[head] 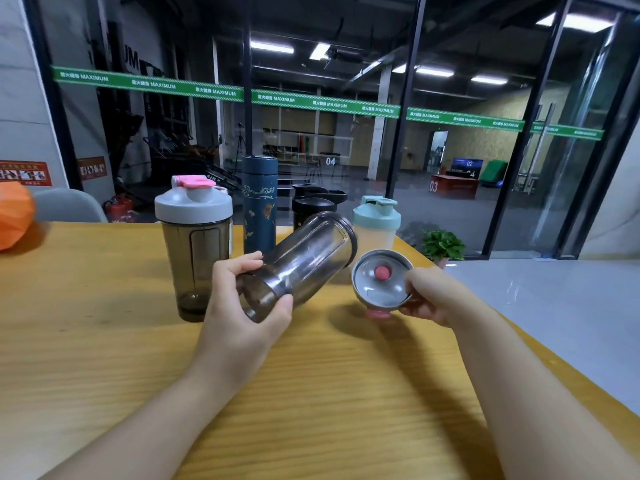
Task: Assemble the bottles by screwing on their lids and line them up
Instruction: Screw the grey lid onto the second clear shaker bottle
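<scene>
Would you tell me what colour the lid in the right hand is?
Grey lid with a pink centre plug, clearest in the head view.

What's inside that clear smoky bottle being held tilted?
The tilted smoky transparent bottle looks empty; the wooden table shows through it. The left hand covers its base, so that part stays unseen.

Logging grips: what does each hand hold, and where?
Left hand grips the bottle near its base; right hand pinches the lid by its rim.
</scene>
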Tool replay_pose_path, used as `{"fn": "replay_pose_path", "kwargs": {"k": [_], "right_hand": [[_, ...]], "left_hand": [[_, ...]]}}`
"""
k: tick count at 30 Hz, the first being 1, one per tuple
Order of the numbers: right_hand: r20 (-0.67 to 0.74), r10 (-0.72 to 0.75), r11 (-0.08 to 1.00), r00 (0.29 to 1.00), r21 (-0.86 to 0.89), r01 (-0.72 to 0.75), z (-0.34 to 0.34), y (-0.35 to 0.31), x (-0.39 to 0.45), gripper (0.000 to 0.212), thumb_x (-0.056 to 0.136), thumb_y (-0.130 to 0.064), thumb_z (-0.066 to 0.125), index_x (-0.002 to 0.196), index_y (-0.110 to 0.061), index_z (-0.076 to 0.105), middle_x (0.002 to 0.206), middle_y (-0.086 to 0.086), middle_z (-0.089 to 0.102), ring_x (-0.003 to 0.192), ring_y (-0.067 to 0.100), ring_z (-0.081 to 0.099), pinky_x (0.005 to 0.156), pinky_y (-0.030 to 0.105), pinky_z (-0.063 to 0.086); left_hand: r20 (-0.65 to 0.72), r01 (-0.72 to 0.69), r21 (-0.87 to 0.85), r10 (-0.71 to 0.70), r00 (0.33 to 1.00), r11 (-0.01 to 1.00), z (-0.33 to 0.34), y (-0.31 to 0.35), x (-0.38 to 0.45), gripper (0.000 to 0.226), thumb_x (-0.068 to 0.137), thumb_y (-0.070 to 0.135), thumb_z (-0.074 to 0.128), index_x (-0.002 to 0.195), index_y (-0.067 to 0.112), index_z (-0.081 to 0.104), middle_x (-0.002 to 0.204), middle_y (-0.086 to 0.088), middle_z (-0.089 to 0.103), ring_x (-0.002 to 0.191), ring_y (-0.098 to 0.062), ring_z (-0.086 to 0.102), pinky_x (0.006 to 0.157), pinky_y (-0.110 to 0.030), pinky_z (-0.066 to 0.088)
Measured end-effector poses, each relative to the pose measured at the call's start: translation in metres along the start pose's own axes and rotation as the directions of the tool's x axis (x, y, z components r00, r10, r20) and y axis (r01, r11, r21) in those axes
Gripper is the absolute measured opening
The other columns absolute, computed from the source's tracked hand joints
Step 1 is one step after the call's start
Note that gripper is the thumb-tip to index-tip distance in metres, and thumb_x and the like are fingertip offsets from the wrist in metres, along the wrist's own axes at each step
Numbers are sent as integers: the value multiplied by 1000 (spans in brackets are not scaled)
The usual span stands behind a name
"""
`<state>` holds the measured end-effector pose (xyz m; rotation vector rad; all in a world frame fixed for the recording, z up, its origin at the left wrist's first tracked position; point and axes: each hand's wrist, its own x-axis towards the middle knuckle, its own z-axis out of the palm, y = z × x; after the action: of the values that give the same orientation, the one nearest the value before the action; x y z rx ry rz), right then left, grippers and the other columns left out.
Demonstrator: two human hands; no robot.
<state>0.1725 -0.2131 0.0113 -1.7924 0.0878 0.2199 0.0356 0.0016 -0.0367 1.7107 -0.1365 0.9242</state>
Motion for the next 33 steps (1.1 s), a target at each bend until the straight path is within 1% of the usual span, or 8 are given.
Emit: {"fn": "replay_pose_path", "kwargs": {"k": [4,7,11,14,19,24,29,33], "right_hand": [[108,35,975,994,217,-58,7,-2,-6,32,82,13,26,95,-4,49,90,17,57,68,28,64,57,34,57],[212,24,930,977,354,-100,16,-3,-12,48,77,17,19,113,0,46,105,26,59,66,41,71,56,41,60],[258,21,908,966,399,-126,25,-2,-15,54,76,17,19,122,2,45,106,31,63,86,48,68,62,41,61],[277,13,856,961,494,-154,27,-1,-19,52,76,15,22,120,0,45,110,30,61,89,49,67,68,43,60],[232,-45,734,972,668,-126,31,-2,-20,53,73,11,36,124,-2,46,121,29,54,94,53,64,62,49,60],[161,-68,674,985,735,-74,37,0,-18,47,81,-23,64,125,-11,53,125,18,58,103,40,64,74,50,58],[65,-99,706,993,707,24,47,-2,-20,41,84,-60,56,104,-24,57,110,7,67,99,27,67,79,46,57],[52,-190,707,980,700,100,54,2,-22,15,91,-44,53,91,-32,60,89,-3,73,89,20,66,87,46,53]], "left_hand": [[-51,48,-185,-58,997,982,-13,6,-2,49,58,43,65,102,35,45,105,-2,60,87,-5,62,71,-26,53],[-52,162,-396,-198,979,904,-21,6,-1,48,58,37,65,101,26,46,95,-1,60,74,-14,65,57,-43,56],[-2,302,-572,-370,929,762,-26,5,3,29,71,29,52,99,22,48,93,-5,67,75,-24,67,44,-36,53],[24,346,-605,-419,908,717,-30,6,7,40,71,32,51,108,16,48,100,-9,67,79,-29,68,42,-34,51],[22,369,-621,-456,890,691,-35,5,13,62,72,36,49,128,9,49,108,-14,66,83,-34,68,40,-30,49],[-6,391,-586,-486,874,710,-37,2,13,46,70,38,49,110,16,51,100,-11,66,84,-34,66,37,-28,46],[1,408,-582,-501,866,704,-36,0,13,47,69,38,49,111,17,51,102,-12,66,81,-33,68,37,-28,46],[14,414,-557,-490,871,720,-36,-1,12,52,70,38,49,116,15,54,103,-14,67,82,-33,69,38,-28,45]]}}
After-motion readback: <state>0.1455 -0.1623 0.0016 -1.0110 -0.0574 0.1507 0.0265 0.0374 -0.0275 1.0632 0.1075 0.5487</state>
